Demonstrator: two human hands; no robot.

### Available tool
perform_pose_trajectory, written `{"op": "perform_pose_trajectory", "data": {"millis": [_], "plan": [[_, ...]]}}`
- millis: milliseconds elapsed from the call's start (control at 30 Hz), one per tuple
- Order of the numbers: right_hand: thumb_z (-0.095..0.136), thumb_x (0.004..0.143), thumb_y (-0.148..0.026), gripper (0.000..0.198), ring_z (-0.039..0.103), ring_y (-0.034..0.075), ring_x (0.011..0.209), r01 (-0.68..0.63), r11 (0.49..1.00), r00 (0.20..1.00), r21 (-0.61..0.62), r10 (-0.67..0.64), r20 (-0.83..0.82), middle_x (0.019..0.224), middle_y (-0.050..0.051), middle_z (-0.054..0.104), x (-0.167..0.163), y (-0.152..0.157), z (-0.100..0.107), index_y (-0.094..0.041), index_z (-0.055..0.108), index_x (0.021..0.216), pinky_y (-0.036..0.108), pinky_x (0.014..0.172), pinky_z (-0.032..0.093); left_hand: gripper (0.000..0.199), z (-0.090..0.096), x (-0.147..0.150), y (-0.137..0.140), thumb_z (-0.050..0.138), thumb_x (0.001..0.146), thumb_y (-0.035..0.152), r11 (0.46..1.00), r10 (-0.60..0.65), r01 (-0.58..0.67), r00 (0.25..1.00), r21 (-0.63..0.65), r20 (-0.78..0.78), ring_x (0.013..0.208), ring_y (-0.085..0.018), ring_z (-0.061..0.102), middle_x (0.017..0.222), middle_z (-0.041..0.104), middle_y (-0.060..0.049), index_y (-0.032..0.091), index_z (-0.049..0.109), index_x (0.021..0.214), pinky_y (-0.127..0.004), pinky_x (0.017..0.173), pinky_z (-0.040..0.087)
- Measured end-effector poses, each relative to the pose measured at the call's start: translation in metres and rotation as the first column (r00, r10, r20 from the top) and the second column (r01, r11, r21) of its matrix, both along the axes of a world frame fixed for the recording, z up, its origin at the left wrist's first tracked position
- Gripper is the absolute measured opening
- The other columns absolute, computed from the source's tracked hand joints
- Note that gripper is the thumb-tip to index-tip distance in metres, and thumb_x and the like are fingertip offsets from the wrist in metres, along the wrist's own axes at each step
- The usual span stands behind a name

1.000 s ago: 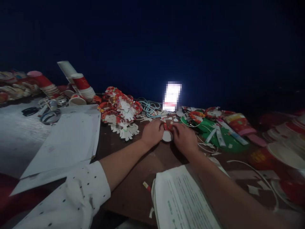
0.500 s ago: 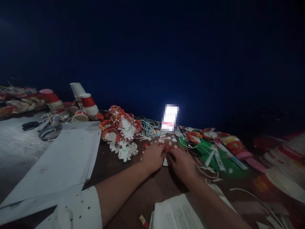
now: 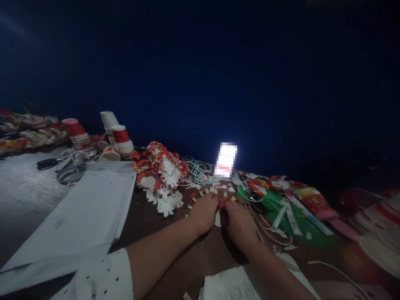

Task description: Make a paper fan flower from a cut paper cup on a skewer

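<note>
Close together on the brown table, my left hand [image 3: 203,214] and my right hand [image 3: 241,223] grip a paper cup cut into strips [image 3: 218,220] from both sides. Its white part shows in the gap between them, and short red and pale strips fan out beyond my fingertips. My fingers are bent and closed, and they partly hide the cup. To the left lie several cut paper cups spread like flowers [image 3: 165,201], white on one side and red on the other. Paper scraps [image 3: 231,188] are scattered past my hands.
A glowing phone [image 3: 226,160] stands behind my hands, near coiled pale-blue cable [image 3: 198,170]. Stacked paper cups [image 3: 122,141] and a large white sheet [image 3: 84,204] are at left. Glue tubes [image 3: 293,221] lie on green material [image 3: 271,204] at right. Printed papers [image 3: 233,285] lie in front.
The view has shifted slightly, so the table things appear a little lower and further right. My right hand has drawn slightly away from my left, and more of the strips show between them.
</note>
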State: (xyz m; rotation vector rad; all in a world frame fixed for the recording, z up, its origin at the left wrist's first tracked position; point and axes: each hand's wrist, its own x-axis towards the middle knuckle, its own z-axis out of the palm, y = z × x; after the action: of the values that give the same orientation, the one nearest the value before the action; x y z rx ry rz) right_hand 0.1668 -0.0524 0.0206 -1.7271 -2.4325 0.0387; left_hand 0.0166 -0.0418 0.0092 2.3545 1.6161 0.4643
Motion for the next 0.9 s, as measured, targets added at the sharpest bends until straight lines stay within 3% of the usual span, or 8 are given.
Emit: {"op": "perform_pose_trajectory", "data": {"millis": [367, 567, 733, 900], "plan": [[0.046, 0.098, -0.021, 0.021, 0.064, 0.024, 0.101, 0.011, 1.0, 1.0, 0.007, -0.011, -0.016, 0.107, 0.011, 0.07, 0.001, -0.004, 0.001, -0.017, 0.066, 0.103, 0.033, 0.083, 0.036, 0.026, -0.001, 0.002, -0.007, 0.043, 0.095, 0.02, 0.997, 0.027, -0.023, 0.998, 0.067, -0.055, 0.106, -0.024, 0.061, 0.115, 0.064, -0.013, 0.014, 0.065, 0.108, -0.038, 0.097, 0.049], [0.044, 0.1, -0.026, 0.023, 0.063, 0.024, 0.101, -0.007, 1.0, 1.0, 0.01, 0.007, -0.004, 0.107, 0.01, 0.07, 0.006, -0.006, 0.002, -0.018, 0.066, 0.102, 0.033, 0.083, 0.036, 0.03, 0.003, 0.005, -0.011, 0.049, 0.089, 0.014, 0.999, 0.021, -0.017, 0.997, 0.047, -0.081, 0.112, -0.027, 0.059, 0.122, 0.062, -0.016, 0.012, 0.063, 0.115, -0.041, 0.102, 0.047], [0.049, 0.098, -0.028, 0.019, 0.063, 0.026, 0.102, -0.031, 0.998, 0.999, 0.061, 0.029, 0.024, 0.109, 0.01, 0.068, 0.007, -0.007, -0.005, -0.018, 0.065, 0.103, 0.034, 0.084, 0.036, 0.031, 0.009, 0.008, -0.013, 0.042, 0.093, 0.013, 1.0, 0.021, -0.02, 0.993, 0.009, -0.12, 0.112, -0.027, 0.059, 0.121, 0.063, -0.016, 0.011, 0.064, 0.115, -0.042, 0.101, 0.047], [0.05, 0.097, -0.027, 0.019, 0.062, 0.027, 0.103, -0.008, 0.999, 0.999, 0.032, 0.007, 0.034, 0.11, 0.012, 0.068, 0.003, -0.007, -0.003, -0.017, 0.064, 0.106, 0.035, 0.084, 0.037, 0.033, 0.017, 0.011, -0.016, 0.037, 0.096, 0.013, 1.0, 0.019, -0.022, 0.985, -0.017, -0.174, 0.112, -0.027, 0.06, 0.121, 0.063, -0.017, 0.01, 0.064, 0.116, -0.042, 0.1, 0.048]]}}
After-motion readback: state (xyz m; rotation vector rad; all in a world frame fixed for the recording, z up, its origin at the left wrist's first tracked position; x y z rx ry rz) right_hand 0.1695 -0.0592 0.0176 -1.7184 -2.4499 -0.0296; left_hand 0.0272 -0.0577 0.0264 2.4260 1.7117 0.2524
